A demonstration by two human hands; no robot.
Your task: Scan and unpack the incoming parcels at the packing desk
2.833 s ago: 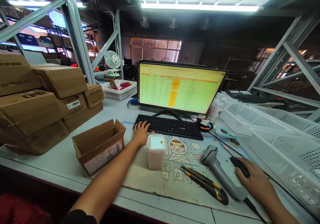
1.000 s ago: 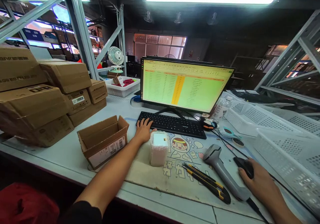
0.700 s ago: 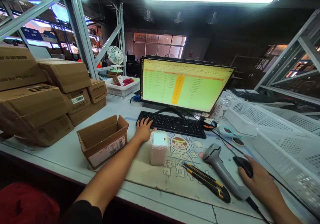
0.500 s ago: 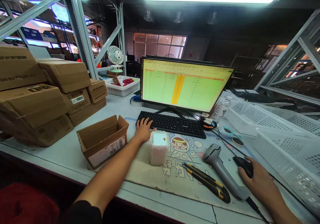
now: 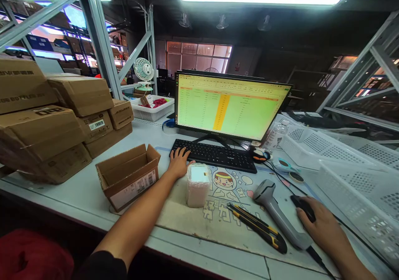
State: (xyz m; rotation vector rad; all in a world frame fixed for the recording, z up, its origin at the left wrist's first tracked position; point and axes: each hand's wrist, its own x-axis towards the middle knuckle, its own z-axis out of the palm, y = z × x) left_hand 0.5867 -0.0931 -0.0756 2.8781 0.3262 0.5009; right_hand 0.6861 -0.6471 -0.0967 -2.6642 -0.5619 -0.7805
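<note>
My left hand (image 5: 179,163) rests with fingers spread on the left end of a black keyboard (image 5: 218,155). At the right, my right hand (image 5: 319,219) is wrapped over a black computer mouse (image 5: 304,207). A small white box in bubble wrap (image 5: 198,186) stands upright near my left wrist. Beside my left forearm is an open cardboard box (image 5: 129,178) with a printed label facing me. Between the hands lie a black and yellow utility knife (image 5: 258,228) and a grey barcode scanner (image 5: 280,213). Behind the keyboard, a monitor (image 5: 230,105) shows a spreadsheet with an orange column.
Closed cardboard boxes (image 5: 40,134) are stacked at the left. White perforated baskets (image 5: 358,188) line the right side, near a plastic bottle (image 5: 276,134) and rolls of tape (image 5: 282,163). A white basket (image 5: 152,111) with pink items and a small fan (image 5: 144,70) stand behind.
Both hands stay almost where they were. The right fingers have shifted slightly on the mouse; the objects on the desk have not moved.
</note>
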